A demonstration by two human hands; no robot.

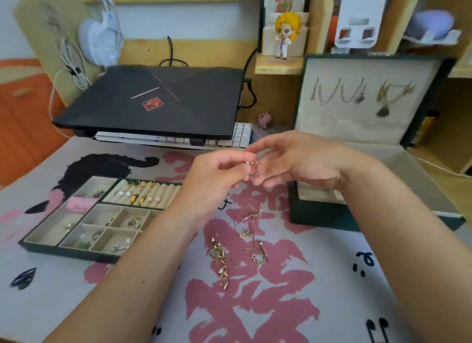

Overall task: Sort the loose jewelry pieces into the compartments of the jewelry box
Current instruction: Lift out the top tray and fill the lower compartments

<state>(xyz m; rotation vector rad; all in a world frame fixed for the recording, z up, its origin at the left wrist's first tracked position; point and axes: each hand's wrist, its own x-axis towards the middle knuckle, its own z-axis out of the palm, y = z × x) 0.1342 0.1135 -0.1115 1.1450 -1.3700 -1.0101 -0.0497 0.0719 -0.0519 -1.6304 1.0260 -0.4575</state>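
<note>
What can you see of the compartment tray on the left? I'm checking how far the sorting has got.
The compartment tray is a flat, dark green tray with a beige, fabric-looking lining. It lies on the printed mat, lifted out of the box. It has ring rolls holding gold rings and pearl studs, small square cells with a few earrings, and a long cell with a pink tag. The left forearm overlaps its near right corner.
</note>
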